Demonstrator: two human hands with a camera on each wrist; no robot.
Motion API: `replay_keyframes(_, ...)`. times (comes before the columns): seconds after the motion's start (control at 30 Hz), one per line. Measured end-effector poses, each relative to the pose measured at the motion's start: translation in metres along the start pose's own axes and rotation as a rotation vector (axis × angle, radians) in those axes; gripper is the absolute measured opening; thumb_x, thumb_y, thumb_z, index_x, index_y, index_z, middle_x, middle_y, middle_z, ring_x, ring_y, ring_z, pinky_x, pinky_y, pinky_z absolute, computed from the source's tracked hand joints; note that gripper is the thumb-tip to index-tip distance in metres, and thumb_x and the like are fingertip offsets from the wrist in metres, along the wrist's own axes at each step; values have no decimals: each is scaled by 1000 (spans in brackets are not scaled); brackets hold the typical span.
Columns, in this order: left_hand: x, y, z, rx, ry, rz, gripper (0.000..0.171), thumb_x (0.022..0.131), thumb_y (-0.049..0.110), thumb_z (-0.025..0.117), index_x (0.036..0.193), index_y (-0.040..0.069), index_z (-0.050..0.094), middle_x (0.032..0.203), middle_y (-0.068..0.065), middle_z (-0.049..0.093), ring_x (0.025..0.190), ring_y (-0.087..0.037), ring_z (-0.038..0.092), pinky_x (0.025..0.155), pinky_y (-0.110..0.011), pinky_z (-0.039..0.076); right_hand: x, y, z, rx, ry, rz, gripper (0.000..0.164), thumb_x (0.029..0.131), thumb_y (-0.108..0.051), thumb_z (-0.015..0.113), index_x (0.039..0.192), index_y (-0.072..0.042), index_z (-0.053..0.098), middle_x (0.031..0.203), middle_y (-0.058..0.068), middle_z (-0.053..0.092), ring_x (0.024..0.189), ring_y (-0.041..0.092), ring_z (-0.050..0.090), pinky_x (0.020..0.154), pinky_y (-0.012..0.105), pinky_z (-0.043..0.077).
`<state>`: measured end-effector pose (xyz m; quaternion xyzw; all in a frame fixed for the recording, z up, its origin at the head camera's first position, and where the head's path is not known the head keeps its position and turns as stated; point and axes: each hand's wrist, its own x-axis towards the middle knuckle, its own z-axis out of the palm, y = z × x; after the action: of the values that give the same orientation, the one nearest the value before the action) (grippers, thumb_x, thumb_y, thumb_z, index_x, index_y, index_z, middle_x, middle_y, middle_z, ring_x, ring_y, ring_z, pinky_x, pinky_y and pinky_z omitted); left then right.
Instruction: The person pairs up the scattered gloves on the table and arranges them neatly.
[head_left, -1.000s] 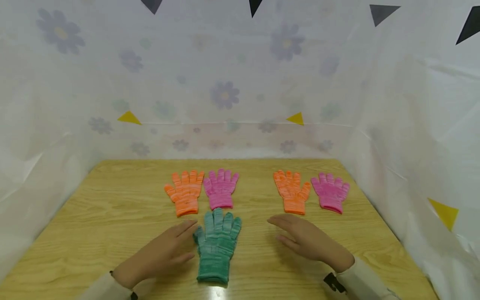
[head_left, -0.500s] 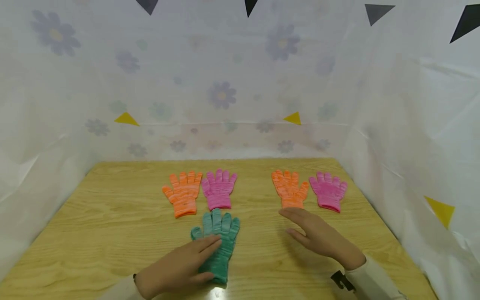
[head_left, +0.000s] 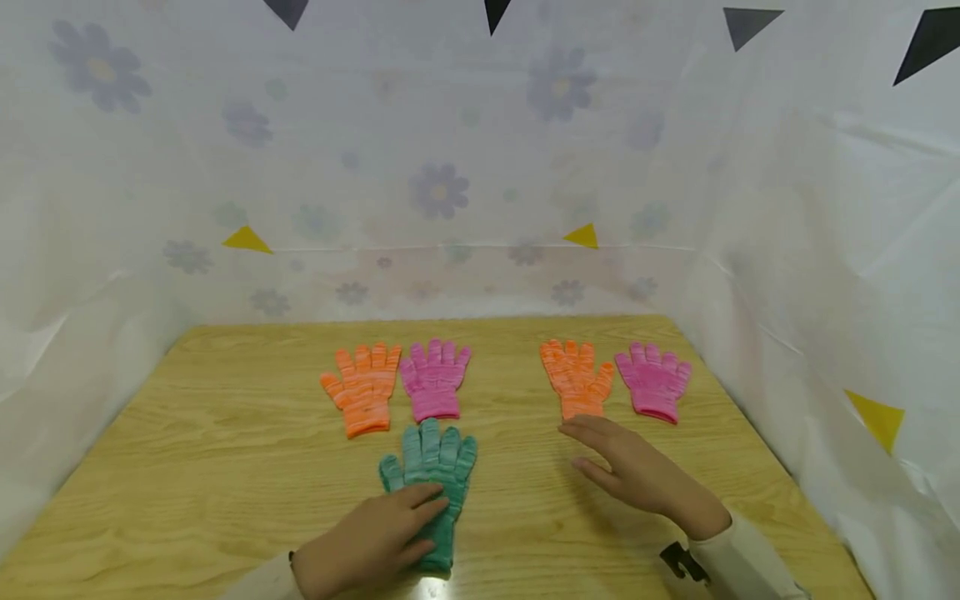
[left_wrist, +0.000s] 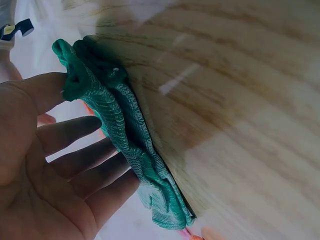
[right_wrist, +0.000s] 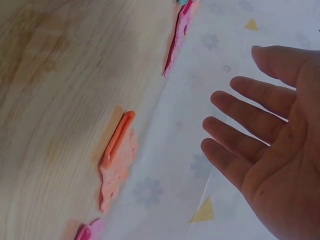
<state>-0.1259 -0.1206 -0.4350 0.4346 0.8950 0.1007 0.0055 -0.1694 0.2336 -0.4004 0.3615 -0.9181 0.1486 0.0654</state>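
A green knit glove (head_left: 432, 457) lies palm-down or palm-up at the near middle of the table, its fingers pointing away. My left hand (head_left: 375, 537) rests over its cuff and lower part, hiding some of it. In the left wrist view the fingers (left_wrist: 107, 197) lie nearly straight against the green glove (left_wrist: 120, 127), and the thumb meets its cuff edge. My right hand (head_left: 637, 475) hovers with relaxed fingers, holding nothing, its fingertips overlapping the cuff of the right orange glove (head_left: 577, 379). The right wrist view shows that palm (right_wrist: 285, 175) bare.
On the wooden table (head_left: 225, 467), a left orange glove (head_left: 366, 392) and a left pink glove (head_left: 437, 379) lie behind the green one. A right pink glove (head_left: 654, 379) lies at the far right. A white flowered sheet (head_left: 315, 167) encloses the table's back and sides.
My left hand has moved right from beside the green glove onto its lower part. My right hand has shifted slightly right and forward, then held still. The view has turned a little.
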Motion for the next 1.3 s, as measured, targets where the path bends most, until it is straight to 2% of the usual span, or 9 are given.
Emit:
replay_keyframes(0.2,-1,0,3,13,15,13,45,85,32,59,122,8,54,126,-10,49,111,-22,50,85,-34,47,2,0,-1,3,-9,3,44,89,-28,54,130,-14,46,132,1,44,121,18,41,94,39,40)
replay_keyframes(0.47,-6,0,0,22,17,-3,45,84,30,60,121,6,53,126,-10,47,113,-22,48,89,-34,45,7,-3,-1,10,-26,-3,43,90,-27,53,129,-13,47,131,1,45,121,18,41,94,38,40)
replay_keyframes(0.6,-16,-3,-2,-3,18,-30,44,82,29,63,118,6,54,126,-9,47,112,-23,48,89,-35,44,8,-4,0,20,-44,4,42,90,-29,52,129,-13,47,131,1,45,120,18,42,94,38,40)
replay_keyframes(0.9,-45,-24,-18,-185,-43,-152,44,73,23,72,111,8,57,119,-8,50,105,-24,50,82,-35,47,10,-4,1,42,-61,7,42,91,-31,50,129,-13,47,131,2,45,120,19,42,94,40,40)
replay_keyframes(1.1,-59,-38,-24,-213,-60,-178,40,68,20,75,104,11,59,111,-2,51,97,-19,51,77,-32,49,10,-3,3,48,-77,21,41,91,-30,51,129,-15,48,130,-2,45,120,17,42,95,38,39)
replay_keyframes(1.3,-74,-46,-29,-250,-85,-227,39,65,18,76,99,16,58,105,5,49,92,-15,50,73,-30,49,11,-3,6,75,-88,21,41,91,-29,51,130,-15,47,130,1,46,119,18,43,94,39,40)
